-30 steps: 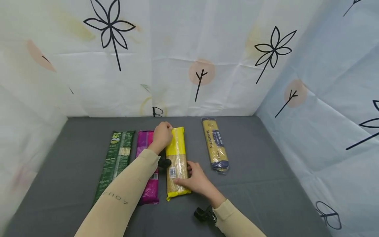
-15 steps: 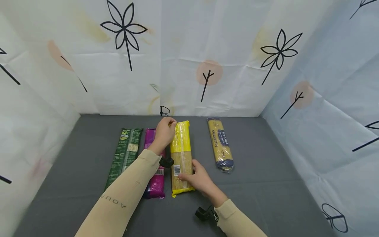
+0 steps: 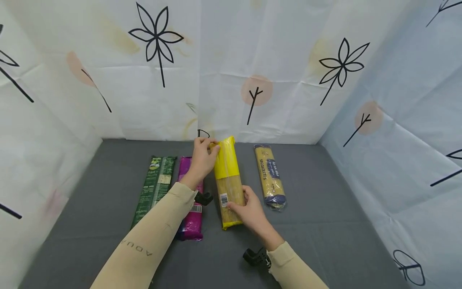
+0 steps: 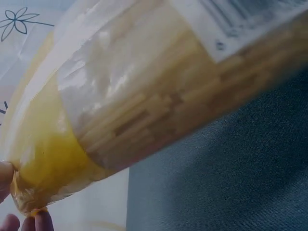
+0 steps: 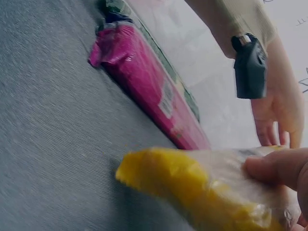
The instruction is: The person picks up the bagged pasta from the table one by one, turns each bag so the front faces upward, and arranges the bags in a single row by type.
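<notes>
A yellow-ended clear packet of spaghetti (image 3: 229,182) hangs between both hands, tilted, with its far end raised. My left hand (image 3: 203,158) pinches the far yellow corner between thumb and fingers; the left wrist view shows those fingertips (image 4: 43,220) at the crimped end. Around the packet's near right side my right hand (image 3: 250,208) grips, its thumb (image 5: 269,168) lying across the clear film in the right wrist view. Below the near yellow end the grey cloth shows with a shadow. The packet's underside is hidden.
Left of the packet lie a magenta packet (image 3: 192,224) and a green packet (image 3: 146,196), both partly covered by the left arm. A blue-and-gold spaghetti packet (image 3: 270,176) lies to the right. Patterned white cloth walls (image 3: 223,108) rise behind the grey tabletop (image 3: 325,224).
Both hands have lifted the yellow spaghetti packet off the cloth and shifted it slightly right and away. Its far end has risen. The head view has turned a little left.
</notes>
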{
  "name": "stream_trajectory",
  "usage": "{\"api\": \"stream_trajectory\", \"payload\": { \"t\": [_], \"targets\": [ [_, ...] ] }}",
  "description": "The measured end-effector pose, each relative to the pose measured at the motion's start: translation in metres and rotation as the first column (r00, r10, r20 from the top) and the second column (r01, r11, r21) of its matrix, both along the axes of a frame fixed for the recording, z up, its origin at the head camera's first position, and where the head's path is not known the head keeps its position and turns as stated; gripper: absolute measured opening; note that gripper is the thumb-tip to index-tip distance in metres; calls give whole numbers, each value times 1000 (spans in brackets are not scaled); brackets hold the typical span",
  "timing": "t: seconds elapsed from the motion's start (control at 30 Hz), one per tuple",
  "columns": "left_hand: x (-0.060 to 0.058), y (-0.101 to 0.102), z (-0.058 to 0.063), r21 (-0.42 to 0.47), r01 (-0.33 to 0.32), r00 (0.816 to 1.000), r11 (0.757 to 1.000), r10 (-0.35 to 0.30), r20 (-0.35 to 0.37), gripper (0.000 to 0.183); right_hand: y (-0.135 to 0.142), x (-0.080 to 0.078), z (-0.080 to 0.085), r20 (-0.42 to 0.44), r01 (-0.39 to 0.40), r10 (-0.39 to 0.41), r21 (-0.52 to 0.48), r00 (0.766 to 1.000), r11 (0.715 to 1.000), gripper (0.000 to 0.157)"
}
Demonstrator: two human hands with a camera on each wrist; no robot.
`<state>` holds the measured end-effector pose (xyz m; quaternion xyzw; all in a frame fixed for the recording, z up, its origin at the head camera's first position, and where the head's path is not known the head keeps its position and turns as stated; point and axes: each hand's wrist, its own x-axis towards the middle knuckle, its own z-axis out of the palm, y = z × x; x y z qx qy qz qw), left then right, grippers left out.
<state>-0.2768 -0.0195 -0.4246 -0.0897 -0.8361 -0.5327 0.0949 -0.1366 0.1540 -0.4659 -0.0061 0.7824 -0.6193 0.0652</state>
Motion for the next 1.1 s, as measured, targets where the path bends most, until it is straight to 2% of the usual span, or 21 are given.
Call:
{"api": "stream_trajectory", "payload": {
  "t": [0.1, 0.2, 0.3, 0.4, 0.47, 0.6, 0.73, 0.8, 0.87, 0.97, 1.1],
  "targets": [
    [3, 0, 3, 10, 3, 1000, 1000, -3, 5, 24, 5, -2, 5, -51, 37, -33, 79, 998, 996, 54],
    [6, 0, 5, 53, 33, 999, 998, -34, 22, 31, 10, -4, 11, -95, 92, -76, 186, 993, 978, 52],
    [11, 1, 9, 134, 79, 994, 988, -88, 63, 41, 13, -4, 19, -163, 151, -103, 320, 981, 935, 51],
    [19, 2, 13, 234, 112, 984, 966, -141, 112, 53, 15, -5, 25, -274, 212, -91, 456, 957, 864, 49],
    [24, 3, 16, 300, 120, 975, 946, -169, 141, 61, 15, -5, 28, -344, 246, -58, 535, 937, 808, 48],
    [29, 5, 20, 403, 105, 960, 909, -199, 197, 71, 13, -4, 31, -466, 298, 59, 653, 883, 697, 47],
    [33, 6, 21, 480, 76, 950, 874, -210, 232, 80, 9, -3, 32, -588, 389, 159, 690, 793, 611, 45],
    [36, 7, 22, 507, 55, 949, 860, -204, 242, 83, 6, -3, 31, -636, 432, 200, 689, 745, 582, 46],
    [38, 8, 21, 515, 28, 951, 857, -181, 250, 86, 3, -2, 30, -667, 465, 233, 688, 708, 558, 48],
    [40, 10, 20, 510, -8, 951, 860, -151, 269, 86, 0, -1, 29, -680, 484, 266, 695, 684, 532, 50],
    [41, 11, 16, 510, -57, 941, 858, -125, 315, 81, -3, 1, 27, -667, 489, 279, 715, 691, 499, 52]
  ]
}}
